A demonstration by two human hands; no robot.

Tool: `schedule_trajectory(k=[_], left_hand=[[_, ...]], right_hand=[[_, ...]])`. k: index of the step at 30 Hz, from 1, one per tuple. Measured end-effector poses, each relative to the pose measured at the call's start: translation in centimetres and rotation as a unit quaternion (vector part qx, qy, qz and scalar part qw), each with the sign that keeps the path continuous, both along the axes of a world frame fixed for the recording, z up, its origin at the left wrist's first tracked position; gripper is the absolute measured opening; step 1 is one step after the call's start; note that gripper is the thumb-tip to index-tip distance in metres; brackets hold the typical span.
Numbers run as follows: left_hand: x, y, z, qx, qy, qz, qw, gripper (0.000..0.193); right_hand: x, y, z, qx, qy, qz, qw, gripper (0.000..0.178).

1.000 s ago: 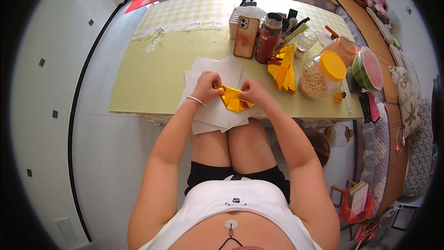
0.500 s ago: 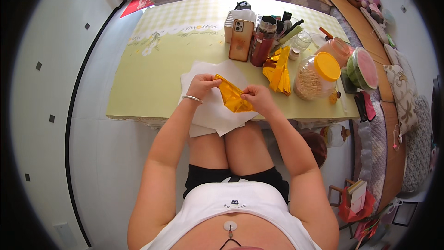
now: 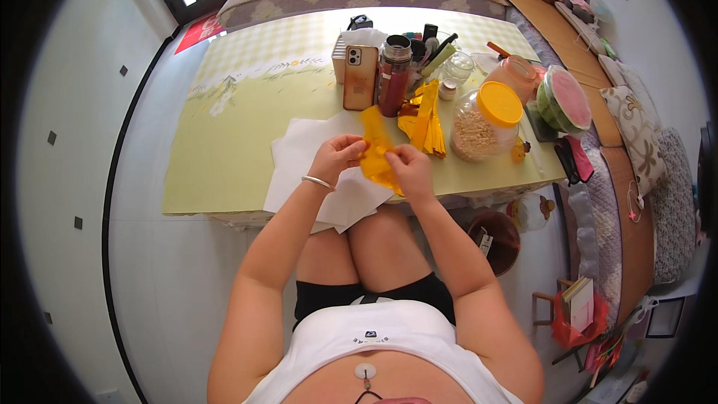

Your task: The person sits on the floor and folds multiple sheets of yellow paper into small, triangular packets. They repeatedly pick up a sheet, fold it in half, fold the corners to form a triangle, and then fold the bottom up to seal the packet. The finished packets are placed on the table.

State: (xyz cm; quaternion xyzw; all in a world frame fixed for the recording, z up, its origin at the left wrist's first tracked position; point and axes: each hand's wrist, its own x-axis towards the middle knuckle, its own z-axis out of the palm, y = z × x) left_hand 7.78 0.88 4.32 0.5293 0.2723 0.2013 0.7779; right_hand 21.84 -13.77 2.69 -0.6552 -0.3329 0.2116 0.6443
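At the bottom centre of the frame, the person wears a white sleeveless top [image 3: 318,340] with a small dark emblem [image 3: 371,334] and curved lettering on the chest. A dark cord necklace [image 3: 366,396] carries a round, pale pendant [image 3: 365,371]. Above the top in the frame are black shorts [image 3: 422,296]. A smooth silver-coloured bangle [image 3: 320,182] circles the wrist of the bare left hand [image 3: 341,157].

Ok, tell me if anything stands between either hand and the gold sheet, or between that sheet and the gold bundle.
Nothing visible does: the left hand and right hand both hold the gold sheet, and no object shows between it and the gold bundle on its right. The red flask stands beyond.
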Motion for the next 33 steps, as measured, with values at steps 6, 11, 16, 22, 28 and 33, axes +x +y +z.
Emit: schedule_trajectory(k=[6,11,16,22,28,33], left_hand=[[1.3,0.2,-1.1,0.054,0.036,0.005,0.998,0.025],[4.8,-1.2,-1.4,0.074,0.038,-0.029,0.996,0.029],[8.2,-1.8,-3.5,0.196,0.05,0.027,0.979,0.05],[11.6,-0.3,-6.5,0.425,0.048,0.027,0.903,0.054],[11.8,-1.2,-4.2,0.144,0.092,-0.1,0.98,0.052],[11.6,-1.9,-3.0,0.072,0.074,-0.068,0.992,0.061]], right_hand=[[4.9,0.0,3.6,0.009,-0.115,-0.209,0.971,0.023],[7.6,3.3,2.3,-0.055,-0.274,-0.264,0.923,0.055],[7.9,5.2,1.9,-0.171,-0.268,-0.241,0.917,0.055],[9.4,7.5,0.8,-0.312,-0.413,-0.221,0.827,0.036],[10.6,7.8,0.1,-0.371,-0.198,-0.225,0.879,0.045],[12.5,8.0,-0.1,-0.384,-0.162,-0.2,0.887,0.05]])
